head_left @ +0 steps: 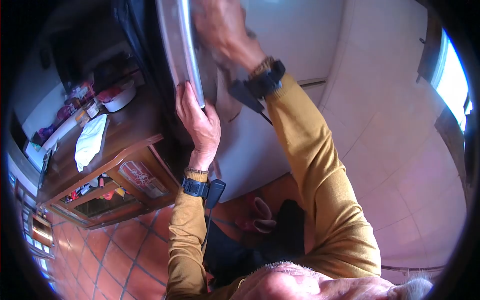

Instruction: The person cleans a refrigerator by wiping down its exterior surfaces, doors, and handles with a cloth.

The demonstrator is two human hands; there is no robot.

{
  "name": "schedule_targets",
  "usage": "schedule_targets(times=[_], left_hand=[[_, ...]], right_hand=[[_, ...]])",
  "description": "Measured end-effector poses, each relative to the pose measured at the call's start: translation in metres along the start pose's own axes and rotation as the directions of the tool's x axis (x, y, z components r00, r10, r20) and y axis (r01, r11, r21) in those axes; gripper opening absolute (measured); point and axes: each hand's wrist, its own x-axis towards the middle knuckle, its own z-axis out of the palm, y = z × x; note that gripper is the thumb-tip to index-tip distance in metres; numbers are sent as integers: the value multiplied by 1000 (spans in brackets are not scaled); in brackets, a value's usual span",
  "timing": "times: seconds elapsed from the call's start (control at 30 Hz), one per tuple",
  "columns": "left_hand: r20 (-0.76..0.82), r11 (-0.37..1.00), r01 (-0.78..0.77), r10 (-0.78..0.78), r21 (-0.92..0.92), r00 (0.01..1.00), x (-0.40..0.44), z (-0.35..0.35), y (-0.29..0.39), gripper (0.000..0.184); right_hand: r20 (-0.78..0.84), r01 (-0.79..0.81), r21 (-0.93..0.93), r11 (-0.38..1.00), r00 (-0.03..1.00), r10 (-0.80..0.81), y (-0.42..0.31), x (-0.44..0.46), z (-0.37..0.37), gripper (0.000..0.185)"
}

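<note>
Part of the person's head (295,285) shows at the bottom edge, with mustard sleeves (320,155) stretching forward. Both wrists wear black devices (195,187), with no readable marking. Left hand (201,125): the fingers are together and gently bent against a silver-edged panel (172,40), the thumb set apart on the other side of the silver strip; how firmly they grip cannot be told. Right hand (222,32): motion-blurred near the top, just right of the panel; its fingers run out of clear sight, so whether they hold anything cannot be told. The panel rises at top centre, between the right hand and a brown wooden bench (65,175). Beyond, red boots (260,215) stand on terracotta tiles (110,255). On the bench lie a white cloth (91,142), a white bowl (121,99) and a jar (92,108) whose label is too small to read. Below, a glass door (142,177) bears pale, reddish markings, illegible. Far right, a window (450,75) glares.
</note>
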Motion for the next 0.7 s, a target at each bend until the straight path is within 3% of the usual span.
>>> schedule_targets(times=[0.07, 0.13, 0.17, 0.27, 0.33, 0.37, 0.4, 0.47, 0.6, 0.63, 0.7], left_hand=[[-11, 1000, -1, 1, -5, 1000, 1, 0, 2, 58], [-7, 1000, -9, 9, -6, 1000, 1, -3, 4, 58], [6, 1000, -7, 7, -5, 1000, 1, -4, 4, 59], [43, 1000, 3, -2, -18, 999, 2, -7, 2, 60], [92, 998, 21, -15, -62, 996, 0, -10, 3, 61], [89, 995, 6, 2, -99, 996, -6, -8, -4, 62], [147, 991, 101, -88, -85, 985, -5, -8, -2, 67], [122, 999, -31, 35, -35, 992, -10, -4, -12, 72], [118, 996, 51, -42, -77, 992, -1, -10, 6, 66], [127, 997, 41, -34, -59, 991, -2, -7, 2, 65], [126, 999, 27, -22, -38, 992, -1, -7, -3, 65]], right_hand=[[63, 47, -15, 999, 997, -46, 6, -22, 0, 15], [19, 15, 166, 986, 1000, -18, 1, -25, -7, 26], [135, -267, 329, 906, 963, 235, 3, -21, -13, 28], [-5, -286, 492, 822, 943, 332, -13, 7, -30, 29], [-16, -255, 549, 796, 949, 315, -18, 18, -19, 29], [-43, -227, 503, 834, 957, 286, -20, 20, -17, 28], [-71, -194, 456, 868, 965, 253, -22, 22, -15, 27], [-75, -208, 473, 856, 959, 274, -24, 27, -13, 27], [-27, -305, 400, 865, 939, 343, -28, 57, -23, 21], [-84, -268, 433, 860, 939, 335, -24, 65, -15, 30], [-101, -251, 458, 853, 938, 330, -20, 57, -9, 30]])
